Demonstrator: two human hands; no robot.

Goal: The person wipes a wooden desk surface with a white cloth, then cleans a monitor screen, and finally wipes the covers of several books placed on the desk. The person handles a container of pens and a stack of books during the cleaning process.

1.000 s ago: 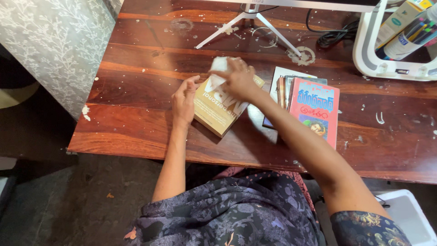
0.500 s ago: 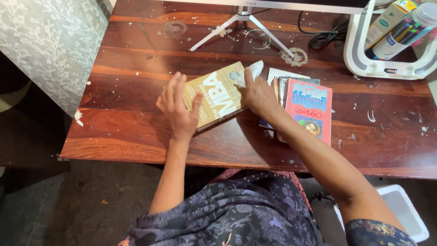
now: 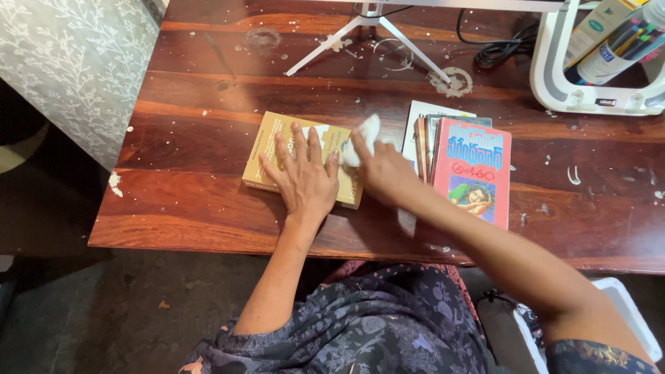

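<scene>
A tan paperback book (image 3: pixel 271 149) lies flat on the dark wooden desk (image 3: pixel 208 90). My left hand (image 3: pixel 303 174) rests palm down on its cover with the fingers spread. My right hand (image 3: pixel 379 169) holds a crumpled white cloth (image 3: pixel 364 136) against the book's right edge. Just to the right is a stack of several books, with a red-covered book (image 3: pixel 473 168) on top.
A white monitor stand (image 3: pixel 374 38) spreads its legs at the back of the desk. A black cable (image 3: pixel 500 50) and a white holder (image 3: pixel 592 73) with pens are at the back right. A patterned grey wall (image 3: pixel 76 62) borders the left. A white bin (image 3: pixel 627 318) sits below right.
The tan book has turned and moved left, and now lies flat. My left hand went from its left edge onto the cover. My right hand with the cloth slid down to its right edge.
</scene>
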